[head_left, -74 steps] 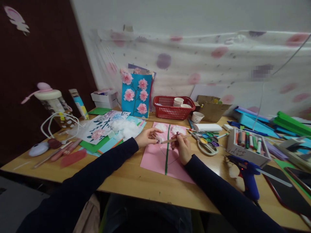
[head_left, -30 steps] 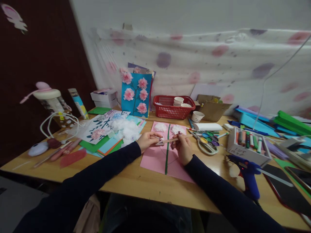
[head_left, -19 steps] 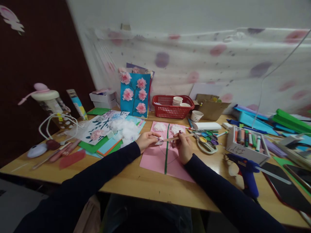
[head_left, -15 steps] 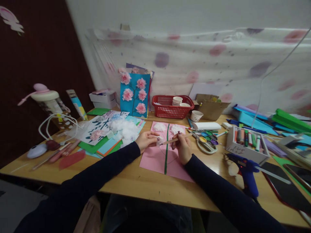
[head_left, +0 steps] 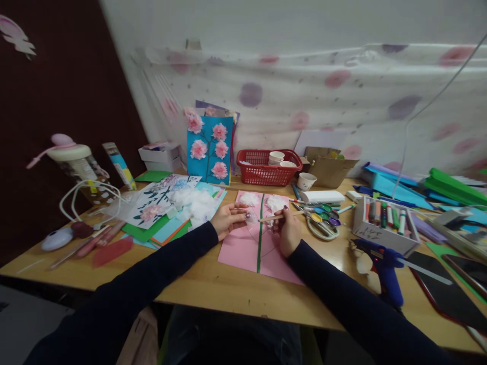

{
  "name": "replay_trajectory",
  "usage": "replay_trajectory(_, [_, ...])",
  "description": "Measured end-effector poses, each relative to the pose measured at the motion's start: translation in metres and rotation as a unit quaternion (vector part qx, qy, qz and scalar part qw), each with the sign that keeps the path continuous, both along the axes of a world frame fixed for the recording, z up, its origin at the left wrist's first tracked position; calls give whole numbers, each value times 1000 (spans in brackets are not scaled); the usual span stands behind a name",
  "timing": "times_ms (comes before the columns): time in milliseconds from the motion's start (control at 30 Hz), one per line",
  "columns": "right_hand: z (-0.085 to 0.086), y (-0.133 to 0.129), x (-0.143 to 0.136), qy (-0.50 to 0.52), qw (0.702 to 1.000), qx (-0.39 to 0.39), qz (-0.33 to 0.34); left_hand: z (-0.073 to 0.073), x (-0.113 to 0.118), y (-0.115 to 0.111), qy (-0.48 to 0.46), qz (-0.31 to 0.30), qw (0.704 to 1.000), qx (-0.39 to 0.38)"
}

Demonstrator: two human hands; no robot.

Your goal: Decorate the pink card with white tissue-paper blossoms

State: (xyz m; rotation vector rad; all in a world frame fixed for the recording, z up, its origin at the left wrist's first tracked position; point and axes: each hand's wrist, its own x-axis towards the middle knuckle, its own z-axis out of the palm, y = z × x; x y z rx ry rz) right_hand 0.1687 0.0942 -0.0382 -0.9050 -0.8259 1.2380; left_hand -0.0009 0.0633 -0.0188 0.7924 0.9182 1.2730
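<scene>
My left hand [head_left: 230, 220] is over the left part of a pink sheet [head_left: 238, 253], its fingers closed on a small wispy white tuft [head_left: 251, 218] that looks like cotton. A thin wooden stick [head_left: 276, 218] with a dark tip is pinched in my right hand [head_left: 289, 234]. The stick points left, its tip close to the tuft; I cannot tell whether they touch. Down the middle of the sheet runs a green stripe [head_left: 259, 253], with thin drawn lines branching from it. White cotton puffs [head_left: 249, 199] lie on either side of the stripe's top.
A pile of cotton [head_left: 196, 203] rests on coloured papers to the left. Behind stand a blue flower card [head_left: 209, 134] and a red basket [head_left: 266, 175]. On the right are scissors [head_left: 325, 232], a marker box [head_left: 384, 233], a blue glue gun [head_left: 386, 276] and phones.
The stick's tip has shifted slightly right and up, away from my left fingers. My left fingers have opened out a little around the tuft.
</scene>
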Motion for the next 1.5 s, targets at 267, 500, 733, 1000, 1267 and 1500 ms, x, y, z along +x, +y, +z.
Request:
replay_trajectory(267, [-6,-3,-4,6,995,22,95,-10,1,3,57,-8,997,53])
replay_trajectory(500, [-6,-5,-4,-1,993,33,112,-15,0,4,108,-44,991,69])
replay_trajectory(733, [-8,-4,-3,-8,992,40,122,-16,-1,3,114,-84,988,56])
replay_trajectory(1000, [-8,-3,-3,-14,993,42,110,-14,0,2,99,-97,989,43])
replay_trajectory(1267, [-6,-2,-2,-20,995,46,82,-13,0,2,79,-95,991,42])
replay_trajectory(1500, [-4,-5,-4,-22,996,48,77,-12,-2,4,104,-87,989,58])
